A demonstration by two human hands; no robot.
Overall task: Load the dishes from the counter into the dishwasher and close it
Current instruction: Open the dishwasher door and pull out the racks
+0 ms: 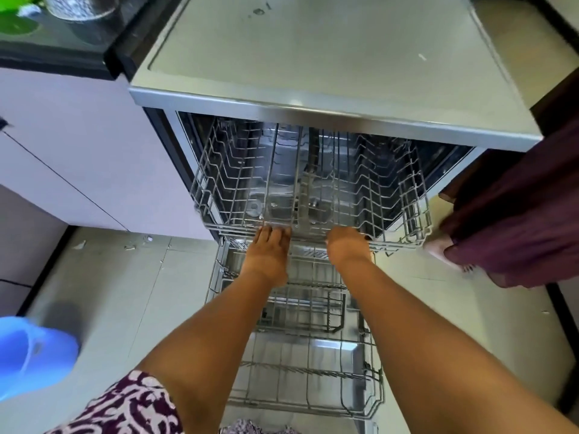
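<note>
Both hands are on the front rail of the upper rack (376, 189), which sits part-way out of the dishwasher (329, 73). Left hand (266, 249) hooks its fingers over the rail just left of centre. Right hand (346, 245) curls round it just right of centre, fingertips hidden. Lower rack (313, 371) is fully out over the open door, under the forearms. Both racks look empty, so nothing's loaded yet. A steel pot (84, 17) & sth green (15, 26), blurred, sit on the dark counter (47, 54) left of the machine, near its front edge. Can't tell if it's a pull or a push. Either way: even force w/ both hands, straight along the runners so the rack doesn't skew or jam, & ease into the stop, no yanking.
</note>
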